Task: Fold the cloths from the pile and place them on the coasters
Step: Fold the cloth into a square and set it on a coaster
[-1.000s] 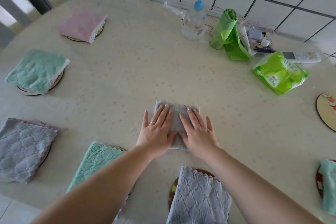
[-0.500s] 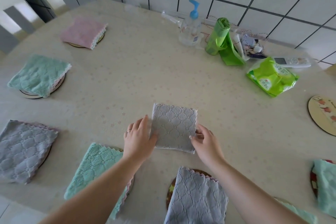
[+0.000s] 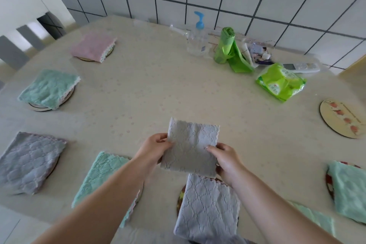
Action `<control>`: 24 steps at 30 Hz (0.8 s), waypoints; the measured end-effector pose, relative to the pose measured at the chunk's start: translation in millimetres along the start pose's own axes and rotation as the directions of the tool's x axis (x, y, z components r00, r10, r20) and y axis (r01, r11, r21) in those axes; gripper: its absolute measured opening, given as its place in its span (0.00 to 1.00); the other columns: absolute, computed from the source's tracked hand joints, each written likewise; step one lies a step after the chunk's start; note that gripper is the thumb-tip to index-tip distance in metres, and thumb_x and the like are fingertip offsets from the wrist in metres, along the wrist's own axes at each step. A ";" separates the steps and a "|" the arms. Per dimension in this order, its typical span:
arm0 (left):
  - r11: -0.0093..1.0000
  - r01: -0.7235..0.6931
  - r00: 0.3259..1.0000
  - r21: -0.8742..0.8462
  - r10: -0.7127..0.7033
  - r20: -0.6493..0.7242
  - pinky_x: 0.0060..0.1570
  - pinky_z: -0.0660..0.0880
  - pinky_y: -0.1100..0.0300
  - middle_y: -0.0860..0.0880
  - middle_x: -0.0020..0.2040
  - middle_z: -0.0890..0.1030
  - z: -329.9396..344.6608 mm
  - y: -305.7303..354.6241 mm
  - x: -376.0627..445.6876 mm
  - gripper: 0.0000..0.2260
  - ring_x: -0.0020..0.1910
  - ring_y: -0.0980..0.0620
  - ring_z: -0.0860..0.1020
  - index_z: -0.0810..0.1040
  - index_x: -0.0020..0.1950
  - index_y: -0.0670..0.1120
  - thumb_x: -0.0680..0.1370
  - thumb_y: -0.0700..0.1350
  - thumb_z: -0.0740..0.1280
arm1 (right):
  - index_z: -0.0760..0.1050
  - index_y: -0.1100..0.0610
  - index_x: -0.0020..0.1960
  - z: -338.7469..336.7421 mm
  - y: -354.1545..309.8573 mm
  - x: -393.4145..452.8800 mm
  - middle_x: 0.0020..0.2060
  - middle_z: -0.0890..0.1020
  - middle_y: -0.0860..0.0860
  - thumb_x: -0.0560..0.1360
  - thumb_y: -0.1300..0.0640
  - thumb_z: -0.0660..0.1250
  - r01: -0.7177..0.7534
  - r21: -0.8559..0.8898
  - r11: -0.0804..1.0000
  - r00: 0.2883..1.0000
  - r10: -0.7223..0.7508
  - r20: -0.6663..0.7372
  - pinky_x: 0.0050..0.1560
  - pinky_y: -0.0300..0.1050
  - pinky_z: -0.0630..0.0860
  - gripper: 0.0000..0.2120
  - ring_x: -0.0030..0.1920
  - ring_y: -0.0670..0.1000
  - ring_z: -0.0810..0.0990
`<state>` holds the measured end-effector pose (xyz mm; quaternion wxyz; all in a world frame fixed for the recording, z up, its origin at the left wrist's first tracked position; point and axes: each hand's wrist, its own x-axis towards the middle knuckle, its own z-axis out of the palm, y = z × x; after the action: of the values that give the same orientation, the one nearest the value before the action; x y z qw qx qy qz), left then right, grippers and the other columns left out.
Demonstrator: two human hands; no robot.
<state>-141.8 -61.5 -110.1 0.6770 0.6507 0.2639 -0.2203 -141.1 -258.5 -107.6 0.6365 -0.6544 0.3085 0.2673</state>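
A folded grey cloth is lifted off the table in front of me. My left hand pinches its left edge and my right hand pinches its right edge. Folded cloths lie on coasters around the table: pink, green, grey, green, grey right below my hands, and green at the right. One round coaster at the right is bare.
At the back stand a pump bottle, a roll of green bags, a green packet and a remote control. Another green cloth lies at the lower right. A white chair stands at the far left.
My hands stopped pressing the grey cloth flat, took it by its two sides and raised it off the table. The view tilted upward.
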 end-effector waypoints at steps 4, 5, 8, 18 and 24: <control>1.000 0.016 1.000 -0.020 -0.016 0.024 0.51 0.76 0.54 0.45 0.53 0.81 31.5 -3.7 -20.2 0.11 0.52 0.47 0.79 0.75 0.58 0.43 0.76 0.37 0.65 | 0.72 0.58 0.59 -34.9 18.1 -16.1 0.49 0.79 0.57 0.73 0.56 0.69 0.038 0.078 0.996 0.999 -0.036 -0.032 0.43 0.50 0.72 0.16 0.45 0.56 0.78; 1.000 0.016 0.999 -0.024 -0.015 0.031 0.52 0.75 0.53 0.45 0.54 0.81 41.8 -4.4 -26.6 0.11 0.52 0.47 0.79 0.74 0.59 0.42 0.76 0.37 0.65 | 0.70 0.58 0.62 -45.3 22.0 -22.0 0.51 0.79 0.57 0.73 0.56 0.69 0.044 0.107 0.993 0.998 -0.040 -0.038 0.44 0.50 0.73 0.19 0.45 0.56 0.78; 1.000 -0.002 0.998 -0.023 0.003 0.055 0.49 0.75 0.55 0.45 0.53 0.80 78.2 -11.9 -45.6 0.11 0.50 0.47 0.78 0.73 0.58 0.42 0.76 0.36 0.65 | 0.70 0.58 0.62 -85.5 37.9 -41.2 0.48 0.79 0.54 0.73 0.57 0.69 0.076 0.190 0.979 0.996 -0.066 -0.060 0.43 0.48 0.73 0.18 0.43 0.54 0.77; 0.992 0.066 0.987 -0.104 -0.050 0.152 0.44 0.76 0.54 0.42 0.53 0.80 233.8 -91.0 -123.4 0.13 0.46 0.47 0.79 0.71 0.60 0.40 0.76 0.33 0.63 | 0.73 0.56 0.54 -256.2 118.8 -117.2 0.39 0.80 0.52 0.74 0.57 0.68 0.155 0.218 0.964 0.978 -0.118 -0.171 0.30 0.40 0.68 0.10 0.34 0.50 0.76; 0.991 0.093 0.981 -0.093 -0.075 0.182 0.44 0.73 0.54 0.43 0.47 0.80 299.1 -110.4 -141.7 0.09 0.43 0.47 0.78 0.72 0.54 0.42 0.76 0.32 0.62 | 0.74 0.57 0.53 -322.5 141.9 -135.1 0.39 0.81 0.50 0.75 0.57 0.66 0.140 0.256 0.956 0.978 -0.093 -0.187 0.29 0.38 0.72 0.08 0.35 0.49 0.79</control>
<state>-299.7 -372.4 -99.2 0.7200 0.5818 0.2403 -0.2921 -350.6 -571.7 -87.0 0.7046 -0.6001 0.3567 0.1272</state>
